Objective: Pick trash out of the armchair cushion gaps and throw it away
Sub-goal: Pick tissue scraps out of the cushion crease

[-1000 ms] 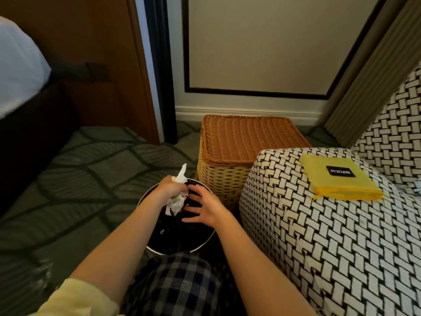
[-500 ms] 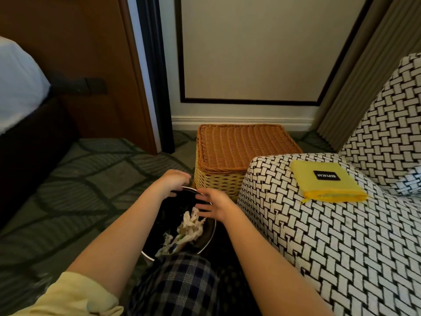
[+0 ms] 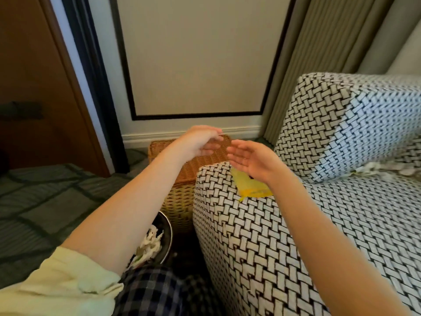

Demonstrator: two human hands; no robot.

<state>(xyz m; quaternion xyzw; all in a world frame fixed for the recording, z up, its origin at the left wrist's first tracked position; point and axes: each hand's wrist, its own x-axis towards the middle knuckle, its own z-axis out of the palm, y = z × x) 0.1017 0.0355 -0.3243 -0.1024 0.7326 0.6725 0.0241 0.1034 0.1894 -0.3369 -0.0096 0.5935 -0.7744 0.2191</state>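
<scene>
The armchair (image 3: 262,236) has a black-and-white woven cover and fills the right half of the view. Crumpled white trash (image 3: 373,167) lies in the gap between its back cushion and seat at the far right. A round black bin (image 3: 167,233) with a metal rim stands on the floor beside the chair, with white tissue (image 3: 149,246) inside. My left hand (image 3: 200,142) and my right hand (image 3: 252,160) are raised in front of me over the chair's corner, both empty with fingers loosely spread. A yellow cloth (image 3: 250,188) lies on the seat, partly under my right hand.
A wicker basket (image 3: 182,190) with a lid stands between the chair and the wall. A wooden door (image 3: 38,87) and dark frame are at the left, a curtain (image 3: 319,65) behind the chair. Patterned green carpet (image 3: 45,201) covers the floor.
My left hand dropped the white tissue into the bin. Both hands then rose from the bin toward the armchair, and my view turned right and up.
</scene>
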